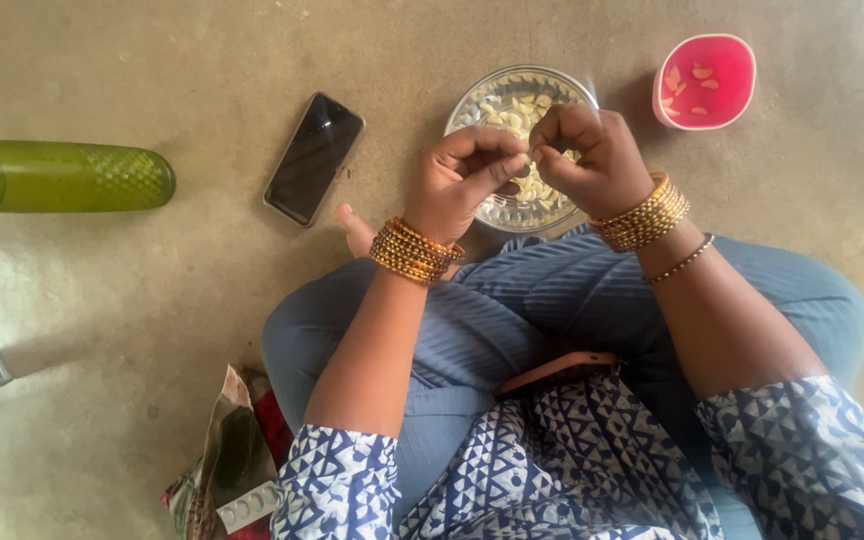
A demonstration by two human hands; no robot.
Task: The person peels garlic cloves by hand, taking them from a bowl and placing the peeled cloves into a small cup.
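1. Garlic clove (530,158) sits pinched between both hands' fingertips at upper centre, right above the glass bowl (472,100).
2. Left hand (457,180) grips tight, right hand (592,160) nips the skin; small pulls probably work best.
3. Pink cup (727,55) upper right, phone (314,158) and green bottle (62,176) left, nothing blocking.

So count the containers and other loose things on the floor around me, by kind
Bowls: 2, a clear bowl and a pink bowl
Bottles: 1, a green bottle
Phones: 1, a black phone
Total: 4
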